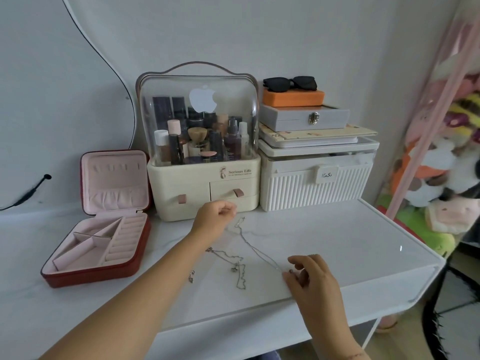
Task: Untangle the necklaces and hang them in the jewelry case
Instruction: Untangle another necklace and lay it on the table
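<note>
Silver necklace (259, 253) pinched between left hand (214, 216) and right hand (311, 279)

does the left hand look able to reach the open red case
Probably yes: bare tabletop lies between the left hand and the red case, whose lid stands open, though the hand pinches a chain end.

Single head-worn view, wide-angle.
Camera looks forward and down (edges visibly bowed) onto the white tabletop (337, 242), close in, facing the wall (285, 35).
</note>
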Tool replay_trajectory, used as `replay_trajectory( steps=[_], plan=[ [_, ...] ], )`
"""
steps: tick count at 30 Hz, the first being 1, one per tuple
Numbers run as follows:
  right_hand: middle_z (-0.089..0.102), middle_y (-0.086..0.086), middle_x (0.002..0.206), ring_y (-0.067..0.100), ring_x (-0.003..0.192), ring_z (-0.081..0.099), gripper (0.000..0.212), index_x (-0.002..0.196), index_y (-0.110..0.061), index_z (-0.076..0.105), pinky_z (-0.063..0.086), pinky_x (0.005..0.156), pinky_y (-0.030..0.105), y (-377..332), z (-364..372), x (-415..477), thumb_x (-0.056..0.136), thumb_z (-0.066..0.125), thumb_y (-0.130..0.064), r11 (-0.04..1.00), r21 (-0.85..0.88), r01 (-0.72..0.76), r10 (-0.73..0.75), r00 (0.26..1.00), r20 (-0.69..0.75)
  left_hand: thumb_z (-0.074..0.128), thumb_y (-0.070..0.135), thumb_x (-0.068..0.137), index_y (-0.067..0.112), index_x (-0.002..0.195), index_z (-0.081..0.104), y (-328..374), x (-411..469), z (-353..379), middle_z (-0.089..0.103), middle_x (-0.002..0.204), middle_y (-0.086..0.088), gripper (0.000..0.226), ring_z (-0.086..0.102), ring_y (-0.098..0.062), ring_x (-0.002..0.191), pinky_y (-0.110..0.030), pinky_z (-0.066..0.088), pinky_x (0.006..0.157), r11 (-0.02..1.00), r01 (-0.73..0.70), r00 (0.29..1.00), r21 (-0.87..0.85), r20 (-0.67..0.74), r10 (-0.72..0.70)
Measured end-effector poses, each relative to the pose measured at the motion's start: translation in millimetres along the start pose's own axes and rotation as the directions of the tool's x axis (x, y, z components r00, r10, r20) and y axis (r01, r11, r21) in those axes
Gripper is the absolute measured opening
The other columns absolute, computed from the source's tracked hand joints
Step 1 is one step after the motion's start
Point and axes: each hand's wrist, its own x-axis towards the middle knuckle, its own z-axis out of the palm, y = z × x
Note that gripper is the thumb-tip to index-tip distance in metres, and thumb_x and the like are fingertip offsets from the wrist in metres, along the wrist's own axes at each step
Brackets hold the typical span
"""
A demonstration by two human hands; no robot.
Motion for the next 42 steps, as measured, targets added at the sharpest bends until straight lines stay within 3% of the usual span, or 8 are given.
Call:
replay_trajectory(
  steps=[5, 9, 15, 25, 31, 34, 38, 42],
  plan=[
    [0.055, -0.024, 0.103, 0.006, 0.087, 0.056, 0.019, 0.095, -0.024, 0.07, 0.045, 0.073, 0.016, 12, 2, -13, 0.083, 0.073, -0.008, 0.995, -0.05, 0.083, -0.09, 0.986, -0.141, 0.043, 0.037, 0.101, 0.023, 0.138, 0.05, -9, -8, -7, 0.049, 0.142, 0.009, 0.041, 0.043, -0.007, 0.132, -0.023, 0.032, 0.108, 0.907, -0.22, 0.918, 0.36, 0.392, 0.067],
    [0.062, -0.02, 0.11, 0.001, 0.103, 0.051, 0.022, 0.107, -0.019, 0.072, 0.043, 0.083, 0.03, 20, 5, -21, 0.088, 0.06, -0.022, 0.973, -0.136, 0.184, -0.202, 0.97, -0.135, 0.028, 0.048, 0.101, 0.021, 0.15, 0.028, -13, -10, -2, 0.024, 0.158, 0.007, 0.056, 0.017, -0.007, 0.145, -0.022, 0.01, 0.115, 0.757, -0.382, 0.841, 0.53, 0.539, 0.048],
    [0.064, -0.019, 0.114, 0.003, 0.111, 0.05, 0.03, 0.11, -0.023, 0.071, 0.03, 0.098, 0.02, 20, 0, -27, 0.094, 0.047, -0.032, 0.962, -0.163, 0.218, -0.231, 0.971, -0.062, 0.022, 0.052, 0.1, 0.023, 0.153, 0.015, -16, -2, 9, 0.009, 0.161, 0.009, 0.06, 0.005, -0.009, 0.147, -0.032, 0.004, 0.118, 0.669, -0.38, 0.862, 0.639, 0.508, 0.004],
    [0.062, -0.018, 0.121, 0.003, 0.116, 0.053, 0.032, 0.118, -0.023, 0.066, 0.022, 0.113, 0.026, 19, 3, -34, 0.094, 0.046, -0.028, 0.964, -0.156, 0.214, -0.23, 0.969, -0.093, 0.021, 0.053, 0.1, 0.026, 0.153, 0.018, -15, 6, 27, 0.013, 0.16, 0.011, 0.059, 0.009, -0.012, 0.147, -0.034, 0.009, 0.116, 0.645, -0.292, 0.921, 0.706, 0.39, -0.01],
    [0.06, -0.014, 0.125, 0.0, 0.121, 0.048, 0.037, 0.127, -0.024, 0.059, 0.017, 0.116, 0.026, 12, -1, -35, 0.094, 0.045, -0.032, 0.978, -0.115, 0.173, -0.181, 0.982, -0.062, 0.033, 0.051, 0.099, 0.019, 0.15, 0.028, -9, -5, 5, 0.028, 0.156, 0.002, 0.06, 0.023, -0.015, 0.144, -0.032, 0.018, 0.117, 0.85, -0.226, 0.926, 0.476, 0.377, 0.035],
    [0.057, -0.014, 0.131, 0.004, 0.127, 0.046, 0.038, 0.127, -0.022, 0.06, 0.018, 0.116, 0.034, 0, 0, -36, 0.094, 0.046, -0.033, 0.961, -0.168, 0.218, -0.23, 0.972, -0.056, 0.037, 0.049, 0.098, 0.022, 0.138, 0.048, -5, -19, -19, 0.048, 0.143, 0.004, 0.049, 0.042, -0.014, 0.133, -0.031, 0.031, 0.11, 0.879, -0.21, 0.929, 0.427, 0.368, 0.043],
    [0.062, -0.017, 0.116, 0.005, 0.113, 0.051, 0.031, 0.114, -0.026, 0.066, 0.025, 0.104, 0.028, -29, 17, -38, 0.091, 0.046, -0.032, 0.919, -0.231, 0.321, -0.325, 0.946, 0.023, 0.044, 0.037, 0.1, 0.021, 0.125, 0.061, -8, -40, -48, 0.057, 0.125, 0.014, 0.035, 0.05, -0.003, 0.118, -0.018, 0.035, 0.095, 0.864, -0.262, 0.926, 0.429, 0.365, 0.099],
    [0.063, -0.016, 0.086, 0.011, 0.083, 0.057, 0.022, 0.09, -0.03, 0.071, 0.024, 0.077, 0.026, -52, 40, -14, 0.082, 0.053, -0.041, 0.92, -0.309, 0.241, -0.24, 0.97, 0.04, 0.055, 0.032, 0.096, 0.023, 0.121, 0.064, -23, -52, -63, 0.057, 0.119, 0.016, 0.029, 0.048, -0.003, 0.115, -0.025, 0.035, 0.104, 0.845, -0.267, 0.933, 0.464, 0.344, 0.105]
  ],
)
